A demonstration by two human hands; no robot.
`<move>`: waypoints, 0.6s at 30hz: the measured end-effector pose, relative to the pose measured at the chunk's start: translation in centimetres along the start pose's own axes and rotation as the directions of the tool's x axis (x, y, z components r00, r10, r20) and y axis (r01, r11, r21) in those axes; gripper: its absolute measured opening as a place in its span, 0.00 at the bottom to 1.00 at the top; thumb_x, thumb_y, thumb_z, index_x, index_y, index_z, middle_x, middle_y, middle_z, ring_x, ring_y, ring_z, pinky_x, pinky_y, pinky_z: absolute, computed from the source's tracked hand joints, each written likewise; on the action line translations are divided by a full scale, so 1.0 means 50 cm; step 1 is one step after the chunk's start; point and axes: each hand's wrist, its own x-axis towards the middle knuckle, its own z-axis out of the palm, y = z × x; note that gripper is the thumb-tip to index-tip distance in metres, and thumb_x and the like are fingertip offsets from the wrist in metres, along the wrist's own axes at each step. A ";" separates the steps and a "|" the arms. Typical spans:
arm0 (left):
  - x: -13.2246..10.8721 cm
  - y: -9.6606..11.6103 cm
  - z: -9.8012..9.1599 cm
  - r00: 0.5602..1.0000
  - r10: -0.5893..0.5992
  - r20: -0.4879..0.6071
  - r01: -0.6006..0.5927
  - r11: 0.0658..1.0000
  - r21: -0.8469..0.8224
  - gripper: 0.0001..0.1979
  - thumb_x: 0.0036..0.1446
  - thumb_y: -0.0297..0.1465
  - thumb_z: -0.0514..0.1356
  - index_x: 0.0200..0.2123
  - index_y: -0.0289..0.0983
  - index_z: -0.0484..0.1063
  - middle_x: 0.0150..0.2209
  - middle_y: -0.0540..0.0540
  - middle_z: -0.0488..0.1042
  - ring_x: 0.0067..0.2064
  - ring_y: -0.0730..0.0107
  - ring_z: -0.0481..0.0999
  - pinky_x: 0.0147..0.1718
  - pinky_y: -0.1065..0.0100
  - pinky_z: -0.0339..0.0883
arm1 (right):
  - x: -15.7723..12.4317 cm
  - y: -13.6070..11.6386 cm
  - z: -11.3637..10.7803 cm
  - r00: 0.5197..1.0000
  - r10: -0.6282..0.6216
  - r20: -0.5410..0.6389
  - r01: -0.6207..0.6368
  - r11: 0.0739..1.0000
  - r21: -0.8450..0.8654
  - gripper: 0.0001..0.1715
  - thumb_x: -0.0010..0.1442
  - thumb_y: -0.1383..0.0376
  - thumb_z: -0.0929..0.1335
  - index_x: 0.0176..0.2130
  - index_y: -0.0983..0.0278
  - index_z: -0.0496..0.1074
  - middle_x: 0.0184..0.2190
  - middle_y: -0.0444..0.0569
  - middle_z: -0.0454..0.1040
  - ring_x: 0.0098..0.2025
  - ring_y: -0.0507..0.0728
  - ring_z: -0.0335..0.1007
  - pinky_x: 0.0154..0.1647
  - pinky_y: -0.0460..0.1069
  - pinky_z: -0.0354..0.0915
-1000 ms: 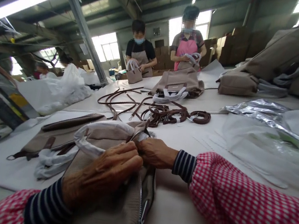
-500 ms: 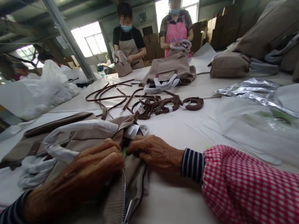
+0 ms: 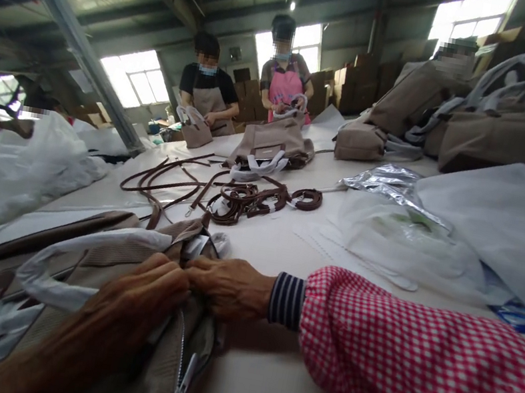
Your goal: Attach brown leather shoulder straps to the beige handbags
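A taupe fabric handbag [image 3: 130, 254] lies on the white table [image 3: 256, 372] right in front of me, its handles wrapped in white paper [image 3: 79, 259] and its zipper [image 3: 182, 379] open at the near end. My left hand [image 3: 131, 309] rests on the bag with fingers curled onto the fabric by the zipper's top. My right hand [image 3: 226, 285] meets it from the right, fingers pinched on the same spot of the bag's opening. A small silvery tag [image 3: 195, 246] shows just beyond the fingers.
Brown leather straps [image 3: 242, 196] lie coiled mid-table. Beyond them sits another taupe bag [image 3: 272, 144]. Two people [image 3: 240, 91] across the table handle bags. Plastic sheets [image 3: 403, 235] cover the right side, white bags [image 3: 14, 166] the left, stacked bags [image 3: 484, 120] at far right.
The view has swung right and lower. Both hands stay pinched together on the bag's opening, shifting slightly left in the picture.
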 end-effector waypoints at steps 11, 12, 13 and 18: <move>0.172 0.077 -0.058 0.961 -0.184 0.207 0.160 0.979 0.126 0.09 0.70 0.27 0.52 0.35 0.37 0.67 0.34 0.48 0.71 0.40 0.62 0.68 0.42 0.60 0.63 | -0.107 -0.128 0.006 0.991 -0.007 -0.133 0.016 0.997 0.070 0.04 0.60 0.66 0.69 0.38 0.64 0.70 0.43 0.50 0.72 0.45 0.58 0.63 0.50 0.54 0.63; 0.179 0.076 -0.059 0.960 -0.181 0.212 0.144 0.973 0.181 0.08 0.68 0.25 0.52 0.34 0.37 0.67 0.35 0.46 0.71 0.42 0.59 0.68 0.44 0.56 0.63 | -0.105 -0.129 0.012 0.991 -0.039 -0.125 0.044 0.999 0.033 0.06 0.59 0.65 0.69 0.37 0.63 0.69 0.43 0.50 0.72 0.45 0.59 0.61 0.48 0.54 0.63; 0.186 0.076 -0.059 0.958 -0.182 0.222 0.130 0.964 0.231 0.08 0.66 0.23 0.52 0.34 0.37 0.68 0.36 0.44 0.72 0.44 0.56 0.67 0.45 0.53 0.62 | -0.102 -0.128 0.016 0.991 -0.067 -0.119 0.068 0.998 0.003 0.07 0.58 0.64 0.70 0.36 0.63 0.68 0.43 0.51 0.71 0.44 0.59 0.61 0.46 0.54 0.62; 0.235 0.065 -0.039 0.933 -0.128 0.336 -0.031 0.903 0.428 0.10 0.62 0.17 0.52 0.35 0.34 0.70 0.38 0.40 0.74 0.50 0.49 0.69 0.52 0.44 0.64 | -0.091 -0.118 0.028 0.986 -0.132 -0.104 0.127 0.991 -0.048 0.10 0.57 0.61 0.71 0.34 0.64 0.67 0.40 0.50 0.69 0.41 0.58 0.58 0.43 0.53 0.60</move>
